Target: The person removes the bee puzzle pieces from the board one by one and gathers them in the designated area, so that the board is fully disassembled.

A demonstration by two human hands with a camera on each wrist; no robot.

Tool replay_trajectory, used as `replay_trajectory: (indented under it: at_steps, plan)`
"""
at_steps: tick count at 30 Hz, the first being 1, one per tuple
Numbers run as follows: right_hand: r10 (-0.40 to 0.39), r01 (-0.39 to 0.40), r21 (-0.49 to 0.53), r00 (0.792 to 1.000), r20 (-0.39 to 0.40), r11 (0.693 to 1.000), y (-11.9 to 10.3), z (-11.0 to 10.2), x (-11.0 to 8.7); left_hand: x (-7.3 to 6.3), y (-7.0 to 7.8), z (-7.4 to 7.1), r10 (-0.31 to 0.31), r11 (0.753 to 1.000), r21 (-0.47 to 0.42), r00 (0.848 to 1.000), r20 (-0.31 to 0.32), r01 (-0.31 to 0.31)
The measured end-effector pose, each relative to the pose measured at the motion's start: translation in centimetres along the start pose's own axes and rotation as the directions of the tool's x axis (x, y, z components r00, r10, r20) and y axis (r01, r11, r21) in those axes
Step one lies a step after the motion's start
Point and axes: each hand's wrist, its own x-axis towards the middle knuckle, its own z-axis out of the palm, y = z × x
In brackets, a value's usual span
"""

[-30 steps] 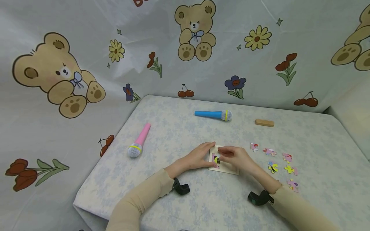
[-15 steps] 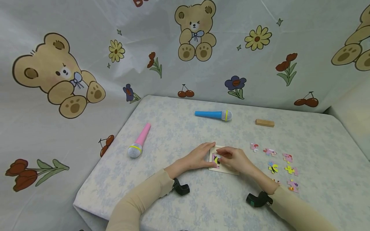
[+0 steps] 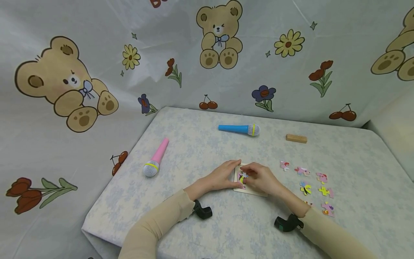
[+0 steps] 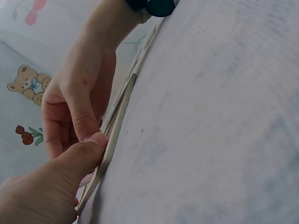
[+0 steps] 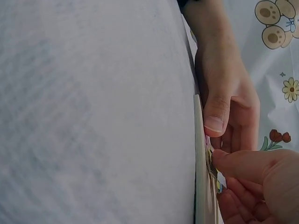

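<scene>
A small pale wooden puzzle board lies on the table between the two hands. My left hand holds its left side, with the thumb near the pink and yellow pieces in the board and the index finger at the far corner. Over the board's middle, my right hand pinches a small puzzle piece between thumb and fingertips, right against the pieces there. In the right wrist view this piece is tilted at the board's surface; its picture is mostly hidden by the fingers.
Several loose puzzle pieces lie right of the board, one partly behind the right forearm. A blue toy microphone and a wooden block lie farther back. To the left lies a pink toy microphone.
My right hand has shifted slightly left over the board, and a bit more of the pieces beside its fingertips shows. The left hand has stayed in place.
</scene>
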Motion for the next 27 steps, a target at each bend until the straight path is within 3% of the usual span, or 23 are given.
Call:
replay_trajectory:
  at_steps: [8, 16, 23, 27]
  plan:
    - [-0.134, 0.134, -0.138, 0.991, 0.015, 0.981, -0.2, 0.0, 0.2, 0.1, 0.0, 0.1, -0.001, 1.0, 0.019, 1.0, 0.005, 0.001]
    - [-0.201, 0.206, -0.188, 0.978, 0.047, 0.96, -0.1, -0.2, 0.5, 0.1, 0.0, 0.0, -0.002, 1.0, 0.028, 1.0, 0.009, 0.001]
    - [-0.279, 0.286, -0.265, 0.958, 0.064, 0.921, 0.0, -0.3, 0.9, 0.1, -0.1, 0.0, 0.006, 1.0, 0.028, 1.0, -0.001, -0.006]
    - [-0.267, 0.272, -0.265, 0.962, 0.057, 0.925, -0.4, -0.8, 1.1, 0.1, -0.2, 0.0, -0.001, 1.0, 0.015, 1.0, 0.002, 0.001]
